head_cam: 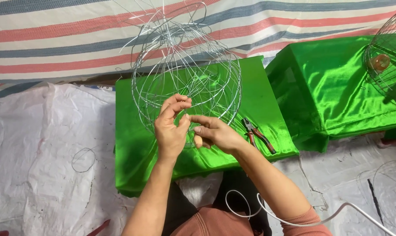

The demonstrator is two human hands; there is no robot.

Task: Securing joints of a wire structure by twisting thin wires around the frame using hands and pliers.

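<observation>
Centrally, hands [191, 126] pinch wire frame [187, 74].

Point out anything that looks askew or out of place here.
The wire frame held by the left hand and right hand has loose wire ends sticking out unevenly at its top. A stray wire ring lies alone on the white sheet.

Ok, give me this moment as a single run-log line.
left hand: pinching wire frame | right hand: fingertips at same spot | pliers: lying on green cloth, untouched
</observation>
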